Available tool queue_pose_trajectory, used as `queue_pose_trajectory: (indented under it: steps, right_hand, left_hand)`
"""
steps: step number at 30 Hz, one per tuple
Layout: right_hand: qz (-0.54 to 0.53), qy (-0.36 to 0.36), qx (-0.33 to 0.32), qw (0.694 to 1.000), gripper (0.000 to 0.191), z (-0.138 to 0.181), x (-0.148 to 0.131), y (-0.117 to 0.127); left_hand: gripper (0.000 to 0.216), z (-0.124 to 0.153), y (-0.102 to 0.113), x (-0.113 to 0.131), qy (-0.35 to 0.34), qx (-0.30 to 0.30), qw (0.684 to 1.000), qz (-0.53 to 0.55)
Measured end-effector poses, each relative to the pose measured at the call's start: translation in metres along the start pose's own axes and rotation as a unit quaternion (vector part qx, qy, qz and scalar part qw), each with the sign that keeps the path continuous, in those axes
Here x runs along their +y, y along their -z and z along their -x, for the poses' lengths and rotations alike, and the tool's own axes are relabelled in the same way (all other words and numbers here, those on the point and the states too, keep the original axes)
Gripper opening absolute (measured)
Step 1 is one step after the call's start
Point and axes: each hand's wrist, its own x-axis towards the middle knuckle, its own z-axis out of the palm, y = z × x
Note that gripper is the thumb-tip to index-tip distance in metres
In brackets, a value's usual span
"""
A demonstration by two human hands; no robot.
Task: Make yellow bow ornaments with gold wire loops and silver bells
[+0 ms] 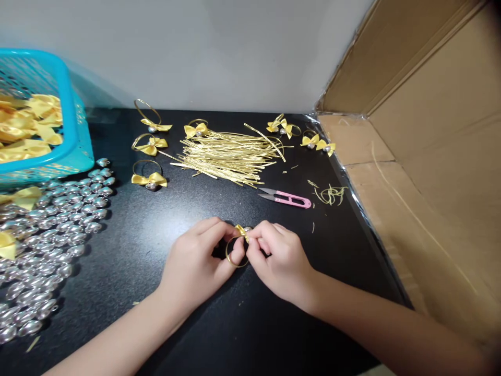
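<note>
Over the middle of the black table, my left hand (pixel 205 253) pinches a yellow ribbon bow (pixel 241 230) threaded on a gold wire ring (pixel 228 256). My right hand (pixel 279 256) is closed on the same piece from the right, its fingertips at the base of the bow. A bit of a silver bead (pixel 248 228) shows between the fingertips; the rest is hidden. Just beyond the hands lie pink thread snips (pixel 291 199) and a pile of gold wire ties (pixel 230 159).
At left stands a blue basket (pixel 68 120) of yellow bows, with many silver beads (pixel 58 219) spread before it. Finished-looking bow rings (pixel 151 180) lie near the wire pile. Wire scraps (pixel 331 195) lie at right, beside a cardboard wall (pixel 430 156).
</note>
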Motion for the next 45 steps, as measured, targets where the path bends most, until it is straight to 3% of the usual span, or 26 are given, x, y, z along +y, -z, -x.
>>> queue_pose_trajectory:
  steps: [22,45]
  right_hand:
    - [0.037,0.031,-0.007,0.999,0.021,0.0020,0.0004,-0.0003]
    - [0.062,0.053,-0.022,0.996,0.025,0.0053,0.0028,-0.0043]
  left_hand:
    - [0.018,-0.0013,0.0007,0.0013,0.026,0.003,0.999,0.023]
    - [0.020,0.0014,0.0001,-0.0009,-0.009,0.008,1.000,0.021]
